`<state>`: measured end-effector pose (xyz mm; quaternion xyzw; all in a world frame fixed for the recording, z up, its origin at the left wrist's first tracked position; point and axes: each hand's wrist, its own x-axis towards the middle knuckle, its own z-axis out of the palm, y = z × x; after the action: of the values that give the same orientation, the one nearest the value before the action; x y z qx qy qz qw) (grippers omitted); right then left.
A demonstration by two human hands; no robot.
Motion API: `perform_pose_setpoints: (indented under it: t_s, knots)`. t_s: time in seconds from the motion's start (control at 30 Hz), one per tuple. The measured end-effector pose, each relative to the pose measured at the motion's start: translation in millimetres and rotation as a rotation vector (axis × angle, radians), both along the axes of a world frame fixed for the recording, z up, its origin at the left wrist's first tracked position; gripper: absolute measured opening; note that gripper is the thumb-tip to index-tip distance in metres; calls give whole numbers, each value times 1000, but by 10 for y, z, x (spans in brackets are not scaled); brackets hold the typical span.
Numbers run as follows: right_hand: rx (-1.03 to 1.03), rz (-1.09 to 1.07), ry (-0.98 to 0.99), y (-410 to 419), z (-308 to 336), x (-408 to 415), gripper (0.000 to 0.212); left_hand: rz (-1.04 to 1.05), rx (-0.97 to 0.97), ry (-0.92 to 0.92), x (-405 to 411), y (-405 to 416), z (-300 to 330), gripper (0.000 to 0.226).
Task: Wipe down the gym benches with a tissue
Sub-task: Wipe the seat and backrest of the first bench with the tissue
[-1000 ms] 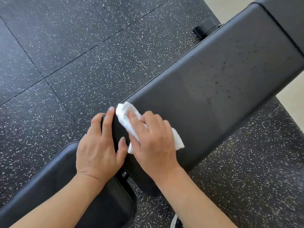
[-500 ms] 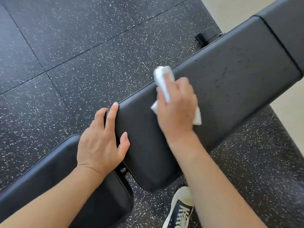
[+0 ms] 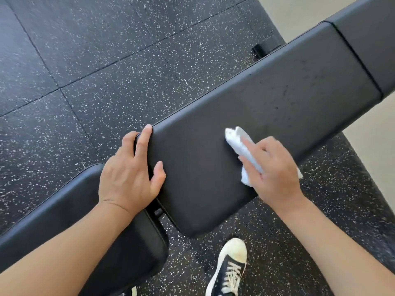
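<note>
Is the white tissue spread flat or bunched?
Bunched: the white tissue is crumpled into a wad under the right hand, pressed on the black padded bench.

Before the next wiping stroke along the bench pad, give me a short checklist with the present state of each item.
1. White crumpled tissue held in the right hand: ok, fingers pinch it.
2. Tissue in contact with the long black padded bench pad: ok, it lies on the top surface.
3. Left hand steadying the pad: ok, it rests on the near end, fingers over the edge.
4. Path ahead free: ok, nothing lies on the pad toward its far end.
5. Dirt left to wipe: not ok, dark specks show farther along.
6. Tissue clean enough underneath: cannot tell, underside hidden.
</note>
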<state>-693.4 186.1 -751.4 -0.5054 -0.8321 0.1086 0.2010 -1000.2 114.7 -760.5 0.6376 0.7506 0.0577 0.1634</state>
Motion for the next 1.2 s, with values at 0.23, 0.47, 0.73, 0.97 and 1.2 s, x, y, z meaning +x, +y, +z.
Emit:
perform_pose_setpoints:
  t_s: [0.23, 0.47, 0.73, 0.97, 1.2]
  knots:
    - [2, -359, -19, -34, -15, -818, 46, 0, -10, -8, -6, -12, 14, 79]
    - [29, 116, -61, -690, 22, -1147, 41, 1, 5, -44, -21, -24, -27, 80]
    - [49, -263, -66, 170, 6, 21, 43, -4, 51, -4, -14, -31, -49, 78]
    - [13, -359, -170, -527, 1, -1295, 51, -7, 26, -24, -21, -39, -14, 79]
    - [17, 117, -69, -732, 78, -1081, 39, -21, 11, -12, -27, -47, 3, 81]
